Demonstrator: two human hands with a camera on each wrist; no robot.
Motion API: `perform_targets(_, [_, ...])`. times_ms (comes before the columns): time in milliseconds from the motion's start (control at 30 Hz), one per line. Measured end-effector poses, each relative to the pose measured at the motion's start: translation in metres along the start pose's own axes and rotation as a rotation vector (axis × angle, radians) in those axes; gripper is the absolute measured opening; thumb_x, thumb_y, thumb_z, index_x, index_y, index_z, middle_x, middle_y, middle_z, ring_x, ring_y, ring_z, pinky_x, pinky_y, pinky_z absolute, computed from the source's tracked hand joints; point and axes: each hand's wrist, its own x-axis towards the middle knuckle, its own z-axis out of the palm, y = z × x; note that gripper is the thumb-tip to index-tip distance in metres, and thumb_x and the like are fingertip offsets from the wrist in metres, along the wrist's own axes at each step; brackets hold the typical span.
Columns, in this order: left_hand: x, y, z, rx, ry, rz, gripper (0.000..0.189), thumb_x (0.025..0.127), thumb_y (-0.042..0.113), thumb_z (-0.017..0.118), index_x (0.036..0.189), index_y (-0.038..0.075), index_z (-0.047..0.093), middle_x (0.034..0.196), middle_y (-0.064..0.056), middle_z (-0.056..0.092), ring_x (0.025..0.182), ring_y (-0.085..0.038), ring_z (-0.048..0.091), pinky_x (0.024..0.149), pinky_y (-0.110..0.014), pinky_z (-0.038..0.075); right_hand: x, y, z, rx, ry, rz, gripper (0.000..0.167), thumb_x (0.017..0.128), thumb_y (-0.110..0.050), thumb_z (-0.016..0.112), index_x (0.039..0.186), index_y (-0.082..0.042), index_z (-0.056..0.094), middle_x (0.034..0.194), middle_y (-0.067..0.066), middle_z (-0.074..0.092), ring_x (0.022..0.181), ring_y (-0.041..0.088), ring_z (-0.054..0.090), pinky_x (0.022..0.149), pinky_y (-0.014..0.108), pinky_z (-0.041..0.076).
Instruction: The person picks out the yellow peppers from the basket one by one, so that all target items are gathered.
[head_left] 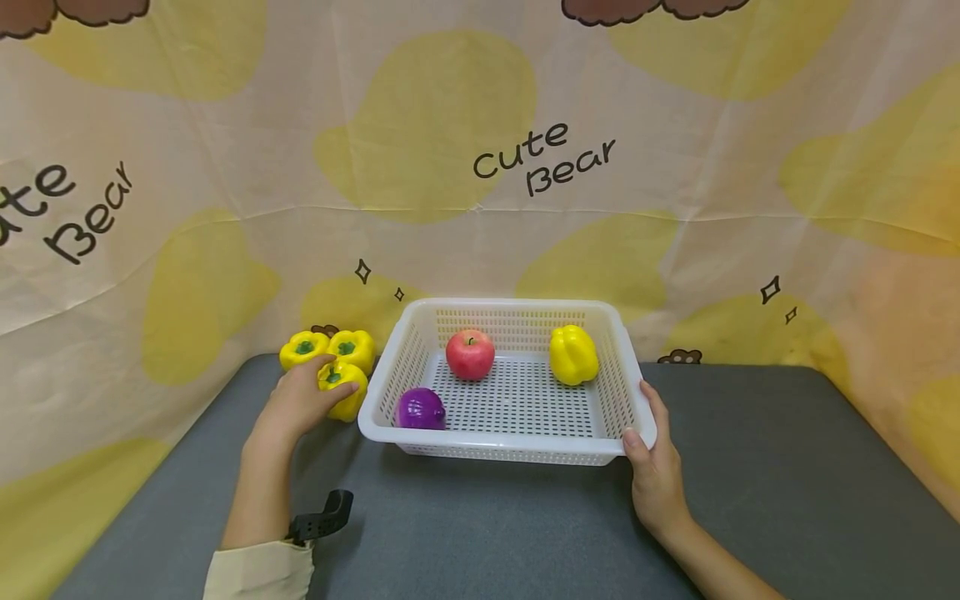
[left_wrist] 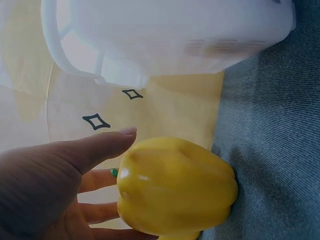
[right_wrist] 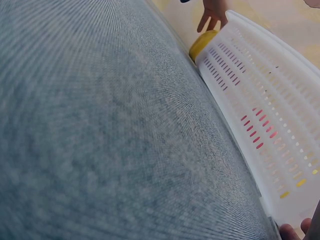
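A white plastic basket [head_left: 495, 450] stands on the grey table, with a red apple [head_left: 470, 355], a yellow bell pepper [head_left: 573, 355] and a purple onion-like ball [head_left: 421, 409] inside. My right hand [head_left: 660, 483] grips its front right corner, thumb over the rim and fingers along the outer side. Left of the basket, three more yellow bell peppers cluster. My left hand [head_left: 300, 400] is over the nearest pepper [left_wrist: 177, 187]; thumb and fingers spread apart around its stem end, not closed on it. Behind it are the left pepper [head_left: 303, 350] and the back pepper [head_left: 352, 348].
A cloth backdrop [head_left: 420, 125] with yellow patches and "Cute Bear" lettering hangs right behind the table [head_left: 480, 533]. The basket's left wall is close beside the peppers. A black band [head_left: 322, 518] sits on my left wrist.
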Motion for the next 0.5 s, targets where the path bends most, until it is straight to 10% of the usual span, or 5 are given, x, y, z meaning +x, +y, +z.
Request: perform_targets(500, [-0.009, 0.016, -0.011, -0.009, 0.046, 0.023, 0.082, 0.098, 0.050, 0.058, 0.157, 0.002, 0.030, 0.156, -0.031, 0.038, 0.135, -0.053, 0.041, 0.107, -0.071, 0.040, 0.000, -0.001, -0.001, -0.012, 0.002, -0.009, 0.063, 0.100, -0.013, 0.043, 0.160, -0.019, 0.024, 0.150, 0.026, 0.047, 0.116, -0.007, 0.053, 0.092, 0.002, 0.041])
